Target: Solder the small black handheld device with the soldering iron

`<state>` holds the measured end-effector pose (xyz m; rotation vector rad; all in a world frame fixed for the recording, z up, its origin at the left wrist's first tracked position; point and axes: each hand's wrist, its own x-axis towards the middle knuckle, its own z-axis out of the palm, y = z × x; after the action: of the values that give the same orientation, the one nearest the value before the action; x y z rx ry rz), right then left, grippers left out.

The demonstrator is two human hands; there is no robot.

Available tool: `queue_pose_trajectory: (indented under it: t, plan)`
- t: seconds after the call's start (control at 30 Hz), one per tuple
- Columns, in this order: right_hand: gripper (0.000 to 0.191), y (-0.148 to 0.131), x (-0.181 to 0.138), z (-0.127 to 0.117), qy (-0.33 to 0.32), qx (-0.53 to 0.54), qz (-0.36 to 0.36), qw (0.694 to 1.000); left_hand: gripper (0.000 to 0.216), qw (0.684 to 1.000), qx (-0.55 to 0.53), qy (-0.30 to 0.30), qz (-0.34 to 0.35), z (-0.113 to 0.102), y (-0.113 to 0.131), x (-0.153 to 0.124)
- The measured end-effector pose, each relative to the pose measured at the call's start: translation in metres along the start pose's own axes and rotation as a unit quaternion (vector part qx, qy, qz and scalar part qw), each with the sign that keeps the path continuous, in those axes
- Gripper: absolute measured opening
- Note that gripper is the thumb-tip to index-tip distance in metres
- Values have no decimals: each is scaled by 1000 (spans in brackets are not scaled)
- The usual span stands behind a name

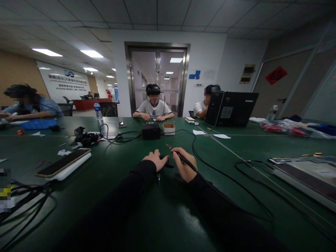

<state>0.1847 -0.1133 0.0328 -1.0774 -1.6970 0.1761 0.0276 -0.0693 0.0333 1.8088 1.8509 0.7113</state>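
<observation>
My right hand (184, 164) is closed around a soldering iron (183, 159) like a pen, its thin tip pointing up and to the left above the table. The black cord of the iron runs back over my right sleeve. Just left of it, my left hand (154, 161) is low over the table, fingers curled over a small dark object (170, 166) that they mostly hide. A short metal piece with a pointed end (158, 179) sticks out below that hand, toward me. Whether it joins the dark object I cannot tell.
On the green table (126, 210), a black box (151, 131) and a small open carton (168, 128) stand ahead. A phone on a white case (64, 162) and cables (28, 199) lie left. A black computer case (232, 109) stands back right. Co-workers sit across and at left.
</observation>
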Motion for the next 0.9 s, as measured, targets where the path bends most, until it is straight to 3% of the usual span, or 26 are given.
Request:
queue_pose_trajectory:
  t: [0.23,0.53,0.77,0.9]
  plan:
    - [18,3,1,1,13,-15,8,1000,67,999,24,32,30,8,0,-2]
    - [21,4,2,1,0,-25,3,1000,79,983,163,-82,21,-10,6,-13]
    - [21,3,2,1,-3,-19,-8,1000,80,980,183,-68,38,-10,4,-11]
    - [20,0,2,0,-13,-26,-10,1000,78,979,178,-92,27,-30,-15,-3]
